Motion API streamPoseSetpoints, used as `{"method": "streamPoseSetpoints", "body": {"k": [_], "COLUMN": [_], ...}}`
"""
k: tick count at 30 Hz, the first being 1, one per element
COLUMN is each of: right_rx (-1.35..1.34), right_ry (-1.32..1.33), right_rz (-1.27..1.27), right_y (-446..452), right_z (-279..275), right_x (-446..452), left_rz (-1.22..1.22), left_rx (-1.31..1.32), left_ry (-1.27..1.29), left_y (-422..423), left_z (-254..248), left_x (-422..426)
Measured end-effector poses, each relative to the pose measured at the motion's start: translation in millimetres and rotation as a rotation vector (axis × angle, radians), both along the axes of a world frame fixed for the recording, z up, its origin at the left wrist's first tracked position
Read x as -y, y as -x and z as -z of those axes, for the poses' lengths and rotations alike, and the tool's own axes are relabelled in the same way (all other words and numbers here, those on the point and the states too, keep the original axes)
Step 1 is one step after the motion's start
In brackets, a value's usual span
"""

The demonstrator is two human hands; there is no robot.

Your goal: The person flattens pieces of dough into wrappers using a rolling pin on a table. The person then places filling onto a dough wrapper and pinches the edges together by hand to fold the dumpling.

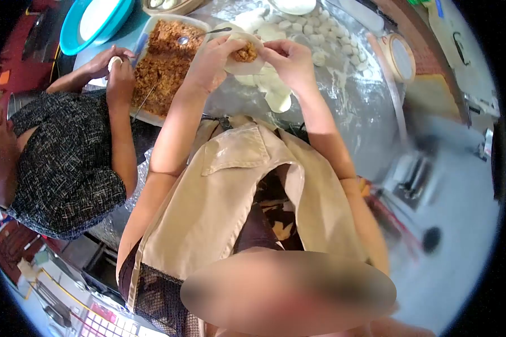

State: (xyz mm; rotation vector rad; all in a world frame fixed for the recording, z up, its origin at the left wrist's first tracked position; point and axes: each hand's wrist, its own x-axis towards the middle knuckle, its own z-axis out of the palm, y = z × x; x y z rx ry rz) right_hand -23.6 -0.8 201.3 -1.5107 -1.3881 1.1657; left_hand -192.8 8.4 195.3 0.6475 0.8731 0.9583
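Observation:
My left hand [216,63] grips the left edge of a thin round dough wrapper [243,69] with a mound of reddish-brown filling [245,53] on it. On the other edge, the fingers of my right hand [292,60] are closed in a pinch. The wrapper is held above the floured table, still unfolded in its middle. Below it lie flat dough rounds [278,102], partly overlapping. Beside my left forearm is a tray holding a chunky filling [162,76], with a spoon [184,40] resting in it.
Many small dough pieces [318,39] lie on the floured metal table [343,106]. A co-worker's hands [118,73] hold a small piece of dough at the left. A turquoise basin [68,35] stands behind them. A long wooden stick [389,90] lies to the right.

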Motion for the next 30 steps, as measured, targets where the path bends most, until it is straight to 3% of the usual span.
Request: {"method": "streamPoseSetpoints", "body": {"k": [5,10,16,20,22,25,28,30], "right_rx": [0.074,0.15,0.202,0.071,0.091,0.283,0.228,0.212], "right_ry": [-0.009,-0.23,-0.339,-0.294,-0.184,-0.225,-0.293,-0.276], "right_rz": [0.093,0.134,0.164,0.151,-0.022,-0.008,0.038,0.027], "right_y": [-18,-19,-19,-27,-37,-41,-45,-50], "right_z": [-7,-20,-15,-17,-10,-17,-15,-11], "right_x": [14,25,24,24,18,25,30,27], "left_rz": [0.079,0.148,0.255,0.326,0.429,0.412,0.296,0.361], "left_rx": [-0.042,-0.26,-0.294,-0.381,-0.407,-0.362,-0.302,-0.338], "left_ry": [-0.021,-0.14,-0.201,-0.24,-0.234,-0.166,-0.074,-0.128], "left_y": [-20,-32,-33,-29,-30,-35,-36,-34], "left_z": [1,-5,-3,-11,-7,-6,-12,-8], "left_x": [-3,-3,-8,-11,-17,-15,-11,-16]}}
